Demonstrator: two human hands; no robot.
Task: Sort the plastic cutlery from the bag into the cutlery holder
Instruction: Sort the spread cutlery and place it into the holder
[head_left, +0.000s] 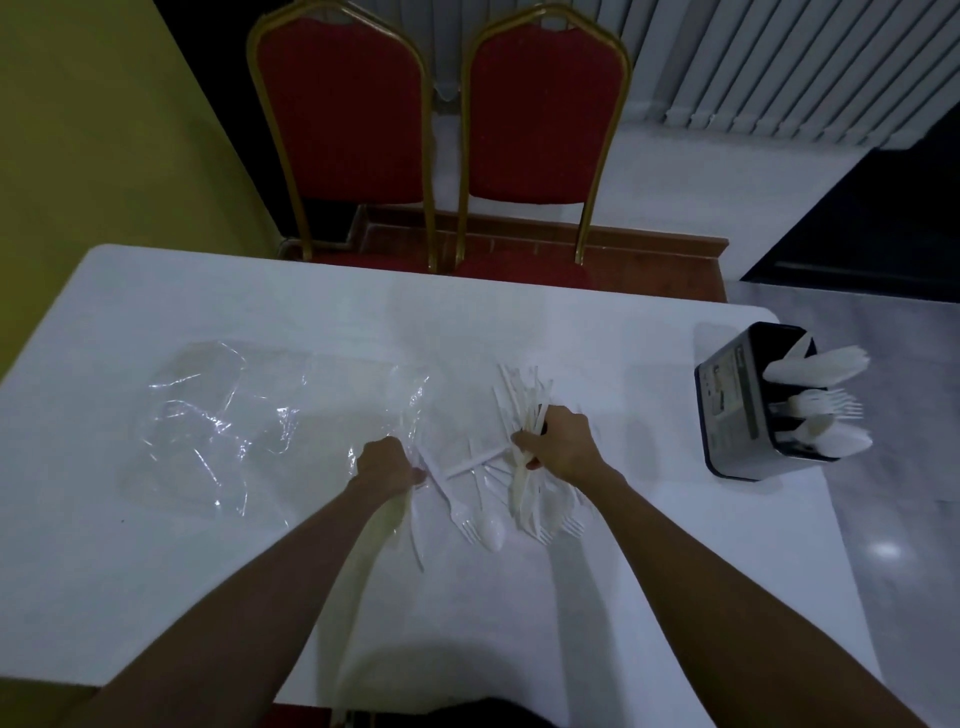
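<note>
Two hands: my right hand (558, 439) grips a cutlery bundle (524, 415), long axis vertical in frame; holder (743, 410) far right; left hand (387, 462) pinches more.

Head camera looks steeply down, close over the table (208, 291).

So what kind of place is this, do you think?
Probably a function or banquet room: two red padded chairs with gold frames stand behind a white table, vertical blinds hang at the back, and the floor is shiny tile.
</note>
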